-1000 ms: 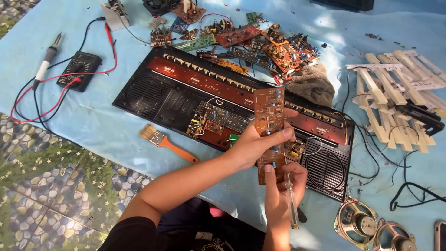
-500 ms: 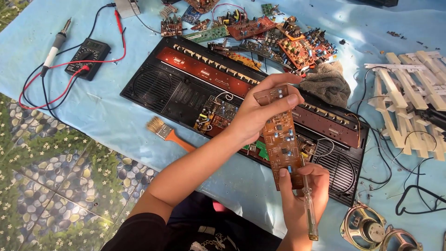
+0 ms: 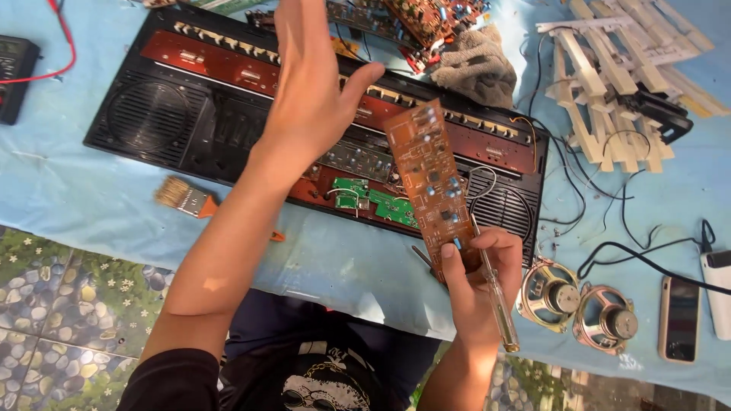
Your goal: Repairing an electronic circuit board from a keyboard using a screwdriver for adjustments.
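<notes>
My right hand (image 3: pixel 476 278) pinches the lower end of the brown circuit board (image 3: pixel 430 183), thumb on its face, and the same grip traps a clear-handled screwdriver (image 3: pixel 496 304) along the palm. The board stands tilted over the near edge of the opened black cassette radio (image 3: pixel 190 122) on the blue cloth (image 3: pixel 61 190). I judge it light and stiff but fragile: best held by its bare edges, since the small components and solder points could snap or bend under pressure. My left hand (image 3: pixel 316 91) is spread wide and empty, hovering over the radio's red panel. Half a second ago that hand gripped the board's upper end; now it has let go and lifted away, leaving the right alone to carry it.
</notes>
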